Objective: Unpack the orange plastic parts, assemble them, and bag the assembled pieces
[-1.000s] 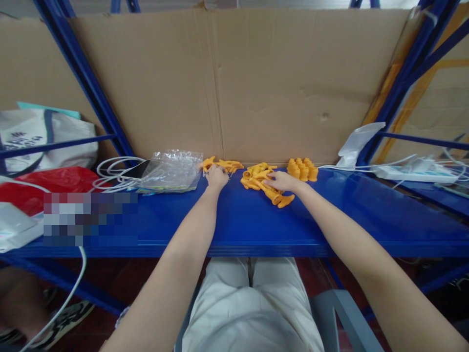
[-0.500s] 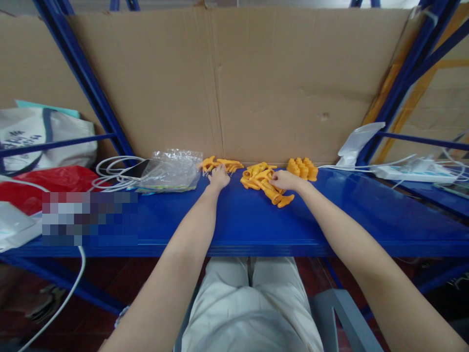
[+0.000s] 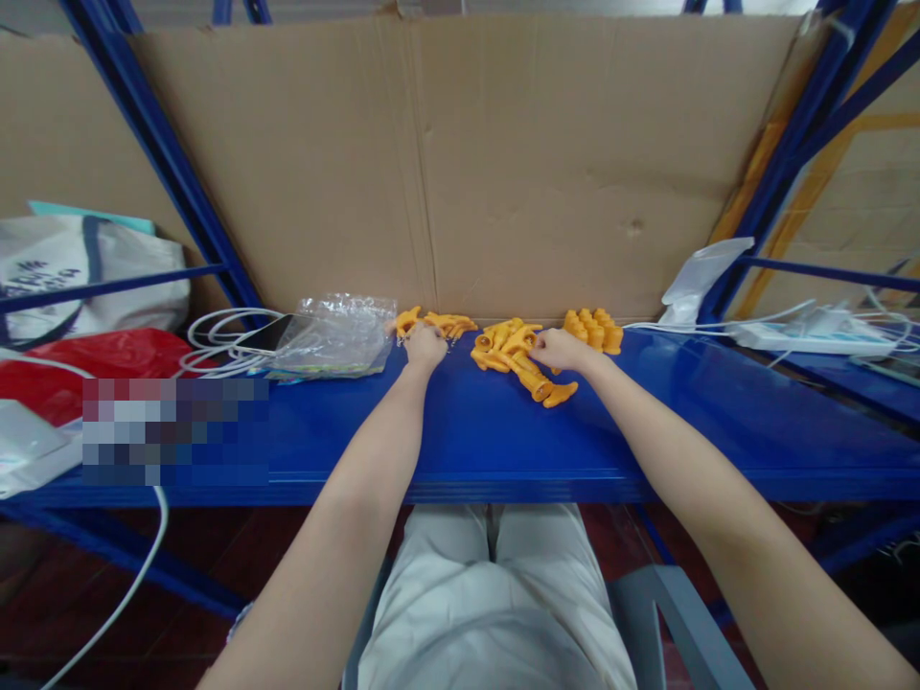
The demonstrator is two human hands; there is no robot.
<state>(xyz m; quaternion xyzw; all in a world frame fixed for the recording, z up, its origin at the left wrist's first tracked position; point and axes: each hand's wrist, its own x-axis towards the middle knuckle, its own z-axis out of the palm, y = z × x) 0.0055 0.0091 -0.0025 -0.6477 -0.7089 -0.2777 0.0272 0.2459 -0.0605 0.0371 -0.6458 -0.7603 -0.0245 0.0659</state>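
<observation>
My left hand [image 3: 426, 347] is at the back of the blue table, its fingers curled down among orange hand-shaped plastic parts [image 3: 452, 324]. Small pale bits lie around it, too tiny to name. What its fingertips grip, if anything, is hidden. My right hand [image 3: 559, 349] has its fingers drawn together at the right side of a pile of orange plastic parts [image 3: 503, 337]. Its fingertips touch the pile, and I cannot make out what is between them. A foot-shaped orange part [image 3: 561, 394] lies at the pile's near end.
Orange peg-like parts [image 3: 593, 332] stand in a cluster right of the pile. Clear plastic bags [image 3: 337, 335], a coiled white cable [image 3: 216, 335] and a red bag [image 3: 136, 356] lie leftward. A power strip [image 3: 819, 335] sits at right. Cardboard [image 3: 539, 172] walls the back.
My left hand has shifted slightly left and its fingers have curled in. My right hand's fingers have drawn closer together at the pile, with little other movement.
</observation>
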